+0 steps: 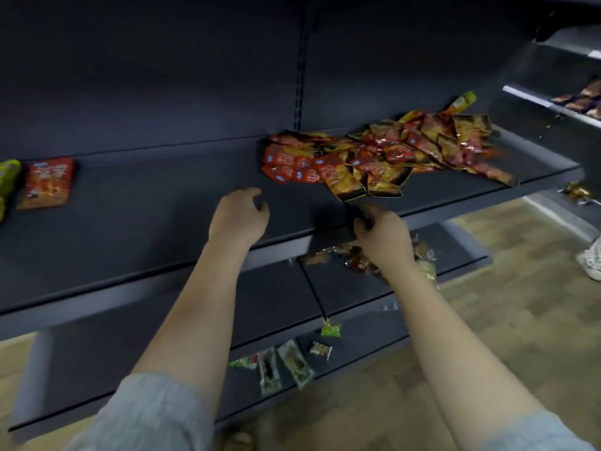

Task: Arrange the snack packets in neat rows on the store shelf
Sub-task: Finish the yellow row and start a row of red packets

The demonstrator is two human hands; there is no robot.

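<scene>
Dark metal shelves (162,196) fill the view above a tan floor (520,320). At the far left of the main shelf lie a green packet (8,180) and just beside it a red packet (47,183). Further right, the left hand (239,216) hovers over the shelf with fingers loosely curled, holding nothing. The right hand (382,236) reaches at the shelf's front edge, fingers bent and blurred; no packet shows in its grasp. Behind it, toward the right, a jumbled heap of snack packets (383,154) sprawls. Lower shelves carry a few scattered sachets (286,362).
</scene>
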